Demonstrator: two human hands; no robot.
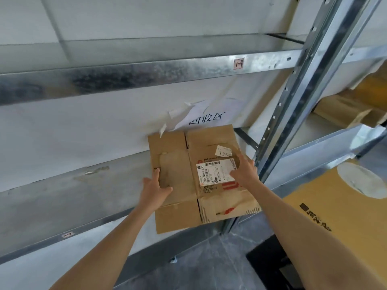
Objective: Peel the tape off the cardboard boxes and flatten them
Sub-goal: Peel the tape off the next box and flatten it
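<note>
On the metal shelf (62,195), at its right end just beside the upright post (293,101): one cardboard box (180,174), collapsed to a flat sheet, printed side up, far edge against the back wall, near edge seemingly jutting past the shelf's front edge. On its right panel: a white shipping label (211,172) and, above that, a small white sticker (223,151). On the wall behind: a paper sign (207,118), lower part hidden by the box.

Left hand (156,185): open, fingers laid flat on the left panel, thumb spread, pressing rather than gripping. Right hand (244,172): open too, fingers splayed across the label. Nothing pinched in either.

Step judged: stowing or pressing down a box flattened already. No tape strip plainly visible on the upper face; underside hidden, so cannot tell.

Next, probably: push the sheet fully back so as not to tip off the front edge, then let go and turn to more cardboard: a yellow-brown box (335,216) low at right, further pieces (345,109) in the neighbouring bay. Look there for taped seams first.
</note>
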